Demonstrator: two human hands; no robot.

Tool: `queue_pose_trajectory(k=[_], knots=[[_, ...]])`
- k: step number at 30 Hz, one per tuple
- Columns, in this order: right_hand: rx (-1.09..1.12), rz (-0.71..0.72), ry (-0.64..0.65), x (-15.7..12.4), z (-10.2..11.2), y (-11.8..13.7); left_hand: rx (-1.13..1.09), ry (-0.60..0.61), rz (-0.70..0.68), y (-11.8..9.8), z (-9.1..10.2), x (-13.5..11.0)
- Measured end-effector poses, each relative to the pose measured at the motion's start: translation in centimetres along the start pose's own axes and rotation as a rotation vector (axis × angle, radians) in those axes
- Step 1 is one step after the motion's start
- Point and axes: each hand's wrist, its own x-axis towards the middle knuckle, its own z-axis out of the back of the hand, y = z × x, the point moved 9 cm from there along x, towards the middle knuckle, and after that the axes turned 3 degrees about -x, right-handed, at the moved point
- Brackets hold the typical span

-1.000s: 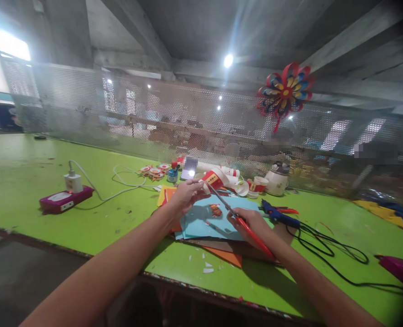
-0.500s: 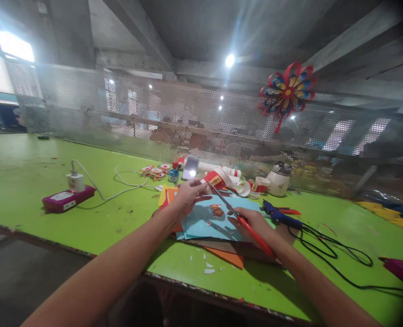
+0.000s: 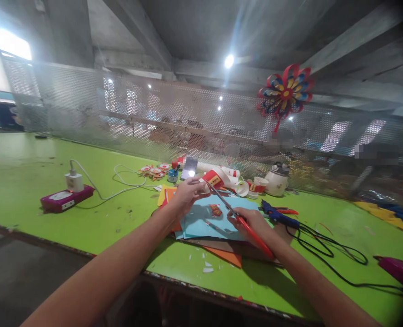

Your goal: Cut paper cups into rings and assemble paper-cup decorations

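Observation:
My right hand [image 3: 252, 222] is closed round the red handles of a pair of scissors [image 3: 233, 212], whose blades point up and left. My left hand [image 3: 186, 194] pinches a small white piece of paper at the blade tips; the piece is too small to name further. Both hands hover over a light blue sheet [image 3: 208, 220] lying on a stack of orange paper [image 3: 226, 255] on the green table [image 3: 85, 218]. A small red and yellow cut-out [image 3: 216, 210] rests on the blue sheet.
A blue glue gun [image 3: 279, 216] with a black cable [image 3: 327, 250] lies right of the sheets. Behind them stand red-and-white paper rolls [image 3: 221, 177], a white pot [image 3: 276, 178] and a phone [image 3: 189, 168]. A purple power strip [image 3: 67, 199] sits left. A paper pinwheel [image 3: 285, 94] hangs on the mesh screen.
Hardly anything has changed: both hands stay over the blue sheet with the scissors at the small piece. The camera has shifted slightly.

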Motion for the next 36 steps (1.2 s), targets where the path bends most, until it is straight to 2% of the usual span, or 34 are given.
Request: queue_pose_trajectory(k=[9,21,28,36], knots=[[0.046,0.038,-0.001,0.2,-0.8,-0.8,0.005,-0.016,-0.029,-0.1,0.3,0.0],[0.065,-0.037,0.003,0.1,-0.8,-0.4,-0.012,0.033,-0.064,-0.2,-0.4,-0.2],[0.069,-0.002,0.010,-0.2,-0.4,0.2,-0.038,0.032,-0.069,-0.2,-0.5,-0.2],[0.046,-0.018,0.019,-0.3,-0.2,0.6,-0.026,0.057,0.028,0.5,0.1,0.6]])
